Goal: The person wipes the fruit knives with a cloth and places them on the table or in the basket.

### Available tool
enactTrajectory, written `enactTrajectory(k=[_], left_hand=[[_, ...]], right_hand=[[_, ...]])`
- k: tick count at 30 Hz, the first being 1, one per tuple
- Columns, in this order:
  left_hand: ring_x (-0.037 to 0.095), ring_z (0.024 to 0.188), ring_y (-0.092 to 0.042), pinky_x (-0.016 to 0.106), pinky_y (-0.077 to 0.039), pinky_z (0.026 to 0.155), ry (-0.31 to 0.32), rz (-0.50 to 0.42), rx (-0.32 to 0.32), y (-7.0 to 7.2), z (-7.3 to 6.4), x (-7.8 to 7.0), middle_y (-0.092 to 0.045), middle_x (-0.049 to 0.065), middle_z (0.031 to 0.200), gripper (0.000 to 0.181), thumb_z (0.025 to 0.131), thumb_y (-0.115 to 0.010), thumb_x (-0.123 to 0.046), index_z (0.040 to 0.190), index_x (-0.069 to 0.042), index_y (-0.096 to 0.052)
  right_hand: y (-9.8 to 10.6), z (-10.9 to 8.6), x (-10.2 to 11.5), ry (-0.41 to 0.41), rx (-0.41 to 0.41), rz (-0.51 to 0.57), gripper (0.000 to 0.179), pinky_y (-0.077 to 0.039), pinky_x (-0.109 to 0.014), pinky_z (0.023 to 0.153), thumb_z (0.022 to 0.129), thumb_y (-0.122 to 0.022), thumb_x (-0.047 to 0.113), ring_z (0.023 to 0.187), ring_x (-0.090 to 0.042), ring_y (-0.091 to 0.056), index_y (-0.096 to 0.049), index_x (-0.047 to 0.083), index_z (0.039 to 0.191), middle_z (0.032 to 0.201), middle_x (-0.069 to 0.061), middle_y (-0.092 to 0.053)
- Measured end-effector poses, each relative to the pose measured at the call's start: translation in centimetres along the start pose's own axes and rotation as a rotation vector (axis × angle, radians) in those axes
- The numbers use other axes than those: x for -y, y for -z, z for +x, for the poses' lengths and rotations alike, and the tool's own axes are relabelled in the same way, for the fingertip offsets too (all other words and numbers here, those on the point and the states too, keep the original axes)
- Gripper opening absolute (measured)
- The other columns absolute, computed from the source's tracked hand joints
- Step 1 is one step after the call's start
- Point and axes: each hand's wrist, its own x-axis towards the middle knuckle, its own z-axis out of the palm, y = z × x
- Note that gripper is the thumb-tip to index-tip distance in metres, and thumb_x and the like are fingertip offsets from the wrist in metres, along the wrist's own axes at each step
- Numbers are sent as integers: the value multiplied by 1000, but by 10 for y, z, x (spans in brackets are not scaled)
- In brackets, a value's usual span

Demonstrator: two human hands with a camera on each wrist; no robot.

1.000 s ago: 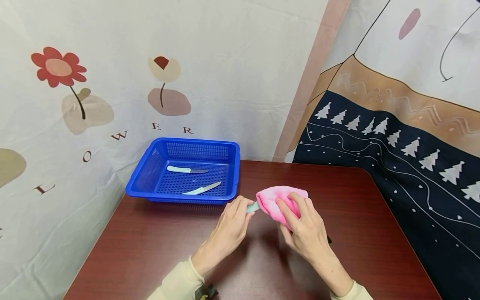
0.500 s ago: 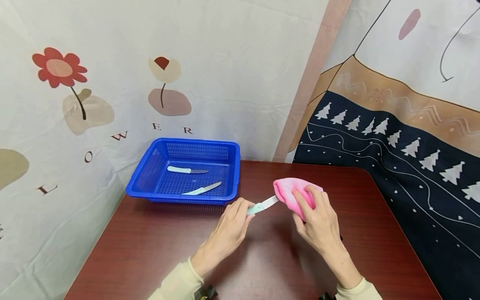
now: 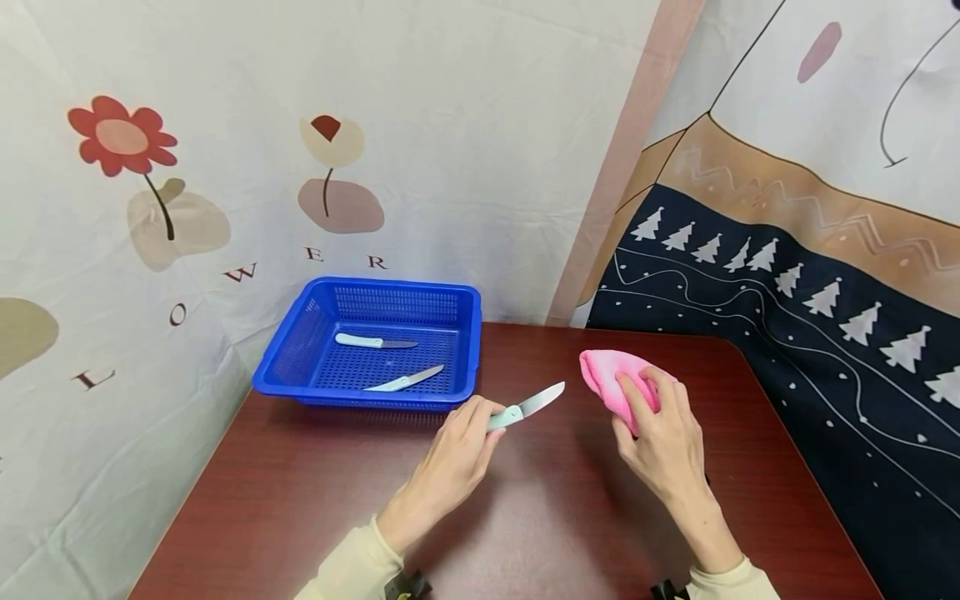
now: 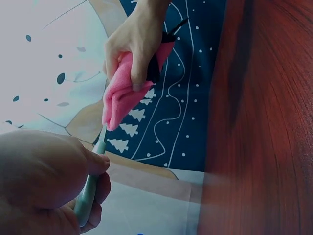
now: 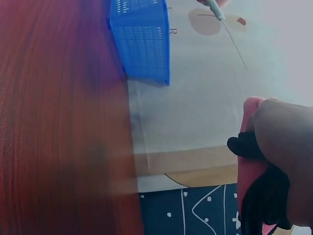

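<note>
My left hand [image 3: 442, 462] grips a small knife by its pale green handle [image 3: 505, 417]. The bare blade [image 3: 543, 400] points up and to the right over the table. My right hand [image 3: 666, 437] holds a bunched pink cloth [image 3: 609, 377], apart from the blade tip in the head view. Against that hand, the right wrist view shows a black curved item [image 5: 266, 196] beside the cloth; its kind is unclear. In the left wrist view the knife's handle [image 4: 87, 198] lies in my curled fingers, and the cloth [image 4: 122, 98] overlaps the blade's far end.
A blue perforated plastic basket [image 3: 360, 397] stands at the table's back left. Inside lie two knives with pale handles, one [image 3: 367, 341] behind the other [image 3: 405, 381]. Printed cloth hangings [image 3: 480, 150] rise behind the brown table [image 3: 540, 533].
My right hand and the pink cloth have drawn off the blade, rightward and slightly upward, baring the knife. My left hand stays nearly still with the knife.
</note>
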Motion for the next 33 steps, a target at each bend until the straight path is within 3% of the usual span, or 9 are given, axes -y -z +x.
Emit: enactTrajectory(k=[6,8,13,17,26,33], left_hand=[[21,87,-66,38,-58,79,12,6,1,0,0,2,-71,6,102,25,96,-83,2,116,-2,-70],[22,88,-66,38,-59,79,17,5,4,-1,0,1,-71,6,102,24,96,-82,2,116,-2,-70],[23,88,-67,39,-59,80,26,3,14,-2,1,-1,-70,7,101,23,97,-82,1,116,-2,-69],[22,87,-67,39,-59,80,11,13,10,-3,1,-1,-69,6,100,23,97,-83,0,115,-2,-69],[24,83,-62,41,-57,76,-92,67,-48,-7,0,3,-63,7,91,23,90,-81,9,103,-1,-65],[21,84,-63,36,-58,78,-90,18,-26,-6,0,0,-63,7,93,21,92,-75,13,104,-1,-65]], right_hand=[[-4,1,7,33,-92,74,49,-60,-56,58,86,-73,16,102,-44,-61,-79,8,134,131,-29,-67],[-5,2,12,56,-115,98,46,-60,-56,58,91,-69,20,101,-43,-61,-79,8,134,130,-28,-68],[-8,6,32,166,-172,142,42,-57,-50,59,105,-59,31,97,-40,-61,-81,8,133,127,-28,-70],[-11,8,51,271,-194,174,40,-53,-45,63,107,-57,28,93,-39,-61,-82,5,130,124,-27,-71],[-18,8,75,412,-128,226,38,-57,-42,73,107,-56,23,94,-34,-62,-80,7,132,127,-23,-71],[-21,5,77,434,-72,202,41,-61,-42,77,108,-54,26,101,-35,-65,-79,9,135,130,-23,-71]])
